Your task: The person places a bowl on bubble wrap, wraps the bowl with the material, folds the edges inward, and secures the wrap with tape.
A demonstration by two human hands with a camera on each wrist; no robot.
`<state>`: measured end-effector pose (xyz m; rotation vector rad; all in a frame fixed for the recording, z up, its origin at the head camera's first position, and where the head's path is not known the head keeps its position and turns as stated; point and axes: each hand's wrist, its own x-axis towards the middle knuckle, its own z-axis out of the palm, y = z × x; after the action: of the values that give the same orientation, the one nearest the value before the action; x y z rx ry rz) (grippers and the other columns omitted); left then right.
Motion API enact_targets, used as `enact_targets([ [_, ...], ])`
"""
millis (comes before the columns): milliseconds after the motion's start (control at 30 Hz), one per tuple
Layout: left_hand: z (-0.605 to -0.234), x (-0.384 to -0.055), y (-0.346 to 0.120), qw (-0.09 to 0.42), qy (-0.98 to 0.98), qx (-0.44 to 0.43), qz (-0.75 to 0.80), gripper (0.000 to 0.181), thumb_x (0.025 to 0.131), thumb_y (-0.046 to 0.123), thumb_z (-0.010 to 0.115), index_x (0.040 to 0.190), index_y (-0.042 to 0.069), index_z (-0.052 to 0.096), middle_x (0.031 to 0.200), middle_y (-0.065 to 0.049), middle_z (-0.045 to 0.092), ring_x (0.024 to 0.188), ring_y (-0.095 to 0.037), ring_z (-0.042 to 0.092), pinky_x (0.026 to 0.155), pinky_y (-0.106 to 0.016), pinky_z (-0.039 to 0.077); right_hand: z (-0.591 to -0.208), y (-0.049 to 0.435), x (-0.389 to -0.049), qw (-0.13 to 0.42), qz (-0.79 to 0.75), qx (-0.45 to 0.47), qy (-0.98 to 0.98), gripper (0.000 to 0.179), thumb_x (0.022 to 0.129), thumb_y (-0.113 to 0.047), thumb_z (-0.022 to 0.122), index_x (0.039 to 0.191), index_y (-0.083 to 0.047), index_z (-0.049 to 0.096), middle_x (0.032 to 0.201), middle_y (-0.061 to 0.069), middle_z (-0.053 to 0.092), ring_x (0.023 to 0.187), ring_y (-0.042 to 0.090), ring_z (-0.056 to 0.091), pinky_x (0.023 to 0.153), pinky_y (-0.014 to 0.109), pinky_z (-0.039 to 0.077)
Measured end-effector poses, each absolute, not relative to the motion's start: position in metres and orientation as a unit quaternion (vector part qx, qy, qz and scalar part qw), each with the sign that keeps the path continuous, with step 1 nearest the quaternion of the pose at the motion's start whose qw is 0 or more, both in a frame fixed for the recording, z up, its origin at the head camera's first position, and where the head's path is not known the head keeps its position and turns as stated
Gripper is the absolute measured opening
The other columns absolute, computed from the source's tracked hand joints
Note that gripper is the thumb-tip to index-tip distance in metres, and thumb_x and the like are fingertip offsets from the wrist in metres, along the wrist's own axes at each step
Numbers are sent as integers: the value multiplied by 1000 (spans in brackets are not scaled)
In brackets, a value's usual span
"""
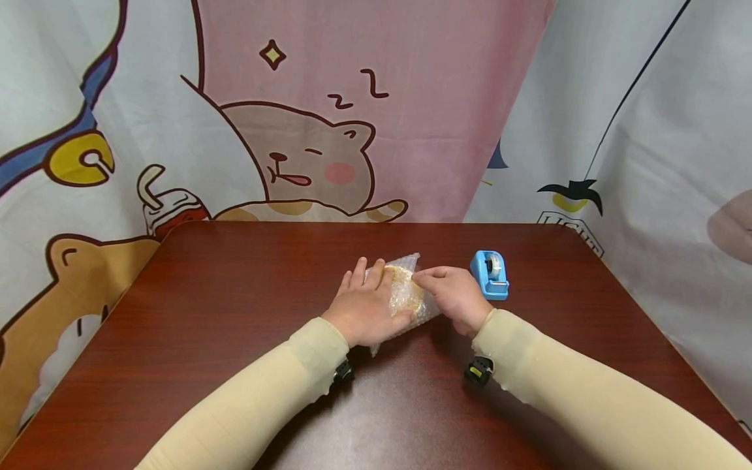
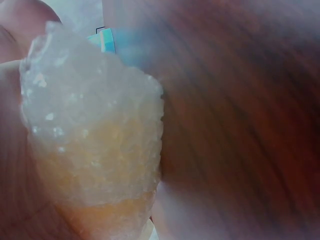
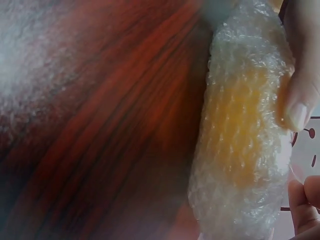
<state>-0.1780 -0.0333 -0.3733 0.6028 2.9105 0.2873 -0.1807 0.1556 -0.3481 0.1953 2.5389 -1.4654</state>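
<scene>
A yellowish object in clear bubble wrap [image 1: 407, 295] lies on the table in the head view. What is inside is blurred by the wrap. My left hand [image 1: 367, 303] presses on its left part, fingers spread and straight. At the package's upper right edge, my right hand [image 1: 455, 294] pinches with thumb and forefinger a small thin clear strip, seen by the fingertips [image 3: 298, 197] in the right wrist view; it looks like tape. The left wrist view shows the bubble-wrapped package [image 2: 95, 130] close up, with a rounded bulge.
A light blue tape dispenser [image 1: 490, 274] with a roll in it stands just right of my right hand. The brown wooden table [image 1: 235, 281] ends at a back edge, behind which hangs a cartoon-printed curtain [image 1: 435, 98].
</scene>
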Motion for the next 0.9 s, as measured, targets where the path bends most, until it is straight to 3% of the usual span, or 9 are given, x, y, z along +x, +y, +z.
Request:
enact_targets([
  [633,-374,-176,-36,66,967,220,108,93,100,73,40,170,15,20,178,-13,12,164,-43,2,132,-59,12,-354,160,-177,86,-470,44,877,38,105,-33,65,126,-3,76,133,17,71,115,28,62,80,28,58],
  [900,-375,-176,-38,64,961,239,125,89,101,71,44,171,23,16,177,-19,11,163,-49,3,131,-62,11,-356,160,-176,75,-462,42,883,36,104,-30,65,122,-2,78,129,17,73,107,25,63,72,25,54],
])
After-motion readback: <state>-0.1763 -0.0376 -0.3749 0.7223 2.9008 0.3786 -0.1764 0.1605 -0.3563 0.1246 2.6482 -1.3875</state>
